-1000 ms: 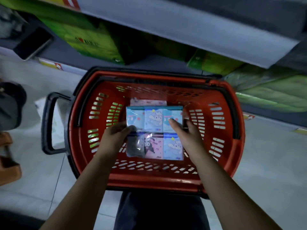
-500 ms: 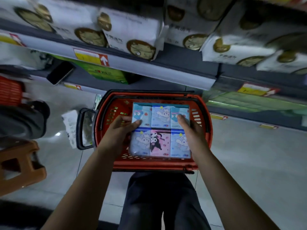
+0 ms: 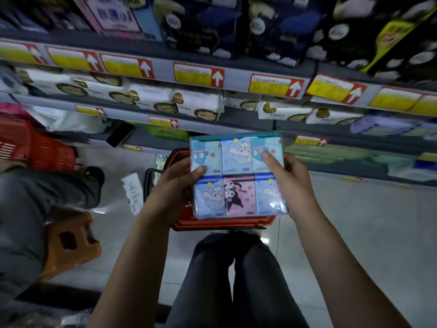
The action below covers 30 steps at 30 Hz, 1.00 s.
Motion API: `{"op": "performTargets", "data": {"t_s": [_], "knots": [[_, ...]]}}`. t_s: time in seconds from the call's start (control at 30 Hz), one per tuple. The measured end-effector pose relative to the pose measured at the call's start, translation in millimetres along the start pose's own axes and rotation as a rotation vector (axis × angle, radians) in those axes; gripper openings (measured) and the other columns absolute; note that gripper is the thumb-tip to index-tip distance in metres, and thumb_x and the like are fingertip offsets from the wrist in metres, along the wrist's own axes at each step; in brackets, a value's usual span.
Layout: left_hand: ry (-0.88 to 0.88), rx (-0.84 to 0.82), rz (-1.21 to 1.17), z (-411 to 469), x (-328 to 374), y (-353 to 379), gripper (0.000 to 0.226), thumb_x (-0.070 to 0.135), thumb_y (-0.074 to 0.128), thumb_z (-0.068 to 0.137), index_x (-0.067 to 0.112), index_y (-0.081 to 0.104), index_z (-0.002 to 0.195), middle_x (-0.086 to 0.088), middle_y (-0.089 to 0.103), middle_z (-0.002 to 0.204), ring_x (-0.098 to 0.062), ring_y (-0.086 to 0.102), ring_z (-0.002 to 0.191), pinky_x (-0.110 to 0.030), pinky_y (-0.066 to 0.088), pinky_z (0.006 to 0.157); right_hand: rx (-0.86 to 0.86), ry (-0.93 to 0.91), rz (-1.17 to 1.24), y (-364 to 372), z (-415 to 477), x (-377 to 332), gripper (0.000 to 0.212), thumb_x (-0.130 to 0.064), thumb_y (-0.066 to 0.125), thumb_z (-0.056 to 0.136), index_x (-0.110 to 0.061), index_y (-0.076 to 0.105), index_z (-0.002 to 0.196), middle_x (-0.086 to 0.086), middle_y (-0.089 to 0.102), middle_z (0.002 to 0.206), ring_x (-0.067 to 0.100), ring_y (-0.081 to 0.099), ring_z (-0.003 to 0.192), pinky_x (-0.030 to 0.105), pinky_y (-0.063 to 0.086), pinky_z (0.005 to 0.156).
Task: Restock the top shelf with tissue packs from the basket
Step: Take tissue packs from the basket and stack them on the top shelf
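Tissue pack [image 3: 237, 176] held just above basket [image 3: 224, 222], left hand [image 3: 172, 185] and right hand [image 3: 293, 183] gripping its sides; top shelf [image 3: 163, 67] well above basket, placing pending

My left hand [image 3: 175, 185] and right hand [image 3: 293, 183] are bare. The nail on my left thumb [image 3: 199, 170] looks short and plain, though blur softens it. Back from the fingers [image 3: 268, 159], my left forearm [image 3: 132, 268] and right forearm [image 3: 340, 268] are bare all the way to the bottom edge of view. Below my fingers, between the two arms, I wear dark charcoal trousers [image 3: 208, 280] of plain cloth, faintly creased at the knees, with a thin pale gap between the legs.
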<state>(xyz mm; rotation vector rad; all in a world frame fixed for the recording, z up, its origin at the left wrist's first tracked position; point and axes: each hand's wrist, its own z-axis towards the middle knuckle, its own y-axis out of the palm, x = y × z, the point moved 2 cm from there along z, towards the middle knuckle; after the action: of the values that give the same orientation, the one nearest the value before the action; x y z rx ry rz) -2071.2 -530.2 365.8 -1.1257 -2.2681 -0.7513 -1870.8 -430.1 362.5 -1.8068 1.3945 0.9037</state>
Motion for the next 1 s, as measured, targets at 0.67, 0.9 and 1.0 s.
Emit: {"op": "performTargets", "data": {"t_s": [0.67,0.9,1.0], "knots": [[0.401,-0.161,0.224,-180,168,106,0.044,0.031,0.065,0.078,0.009,0.061,0.115,-0.015,0.072,0.104,-0.031,0.07,0.096,-0.044,0.057,0.082,0.096,-0.351,0.131,-58,-143,-211,0.015,-0.037,0.068,0.084,-0.022,0.07,0.086,0.001,0.075,0.088,0.02,0.071,0.084,0.038,0.057,0.071],[0.562,-0.148,0.318,-215,209,127,0.016,0.024,0.059,0.09,0.011,0.066,0.095,-0.009,0.075,0.091,-0.024,0.072,0.085,-0.027,0.058,0.066,0.092,-0.37,0.166,-63,-155,-260,0.031,-0.045,0.072,0.079,-0.016,0.07,0.088,0.01,0.074,0.093,0.033,0.069,0.09,0.058,0.054,0.081],[0.619,-0.113,0.333,-224,224,129,0.02,0.025,0.059,0.09,0.01,0.066,0.101,-0.008,0.075,0.093,-0.022,0.072,0.086,-0.027,0.057,0.066,0.043,-0.404,0.171,-59,-158,-278,0.029,-0.047,0.07,0.08,-0.019,0.071,0.088,0.005,0.075,0.09,0.029,0.071,0.087,0.057,0.054,0.081]]}}
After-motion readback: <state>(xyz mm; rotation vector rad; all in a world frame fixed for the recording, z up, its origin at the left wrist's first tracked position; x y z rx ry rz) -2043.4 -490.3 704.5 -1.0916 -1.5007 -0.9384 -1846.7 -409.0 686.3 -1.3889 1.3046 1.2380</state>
